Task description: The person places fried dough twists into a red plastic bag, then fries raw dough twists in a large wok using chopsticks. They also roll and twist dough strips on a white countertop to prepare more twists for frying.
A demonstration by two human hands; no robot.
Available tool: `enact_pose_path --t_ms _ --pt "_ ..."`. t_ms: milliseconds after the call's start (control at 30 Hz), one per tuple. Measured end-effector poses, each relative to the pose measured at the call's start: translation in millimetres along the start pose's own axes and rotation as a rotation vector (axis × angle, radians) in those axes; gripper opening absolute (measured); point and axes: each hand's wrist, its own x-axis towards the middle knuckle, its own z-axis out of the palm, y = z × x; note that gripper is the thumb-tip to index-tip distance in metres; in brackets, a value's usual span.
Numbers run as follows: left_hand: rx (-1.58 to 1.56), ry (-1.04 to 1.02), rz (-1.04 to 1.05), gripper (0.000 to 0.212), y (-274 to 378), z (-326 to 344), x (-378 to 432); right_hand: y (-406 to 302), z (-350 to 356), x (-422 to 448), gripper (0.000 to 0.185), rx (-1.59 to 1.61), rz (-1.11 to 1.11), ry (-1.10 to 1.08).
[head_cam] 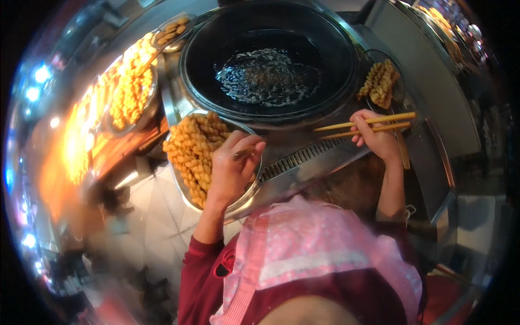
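Note:
My right hand (378, 136) holds a pair of long wooden chopsticks (390, 122), their tips pointing left, apart, over the stove's front ledge. Beyond it, a strainer (400, 87) holds several fried dough twists (381, 83); its handle (401, 148) runs down behind my hand. My left hand (235, 162) is above the right side of a metal basin (187, 199) heaped with golden fried dough twists (195, 150). Between its thumb and fingers is a small brown piece (245, 152), too blurred to name. Ahead, a large black wok (333, 44) contains bubbling oil (268, 77).
A vent grille (302, 159) runs along the metal stove's front. To the left stands another metal bowl of fried twists (130, 97) on a wooden surface (122, 146). A ladle of fried pieces (172, 30) rests at the wok's far left. A pale panel (426, 81) rises at right.

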Motion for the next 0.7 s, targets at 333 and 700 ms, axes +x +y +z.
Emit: enact_pose_path --t_ms 333,700 --pt "0.047 -0.098 -0.079 0.012 -20 1 -9 -16 28 0 0.029 -0.365 -0.126 0.046" --pt "-0.029 -0.202 -0.157 0.009 -20 7 -5 2 69 -11 0.023 -0.449 -0.479 0.269"
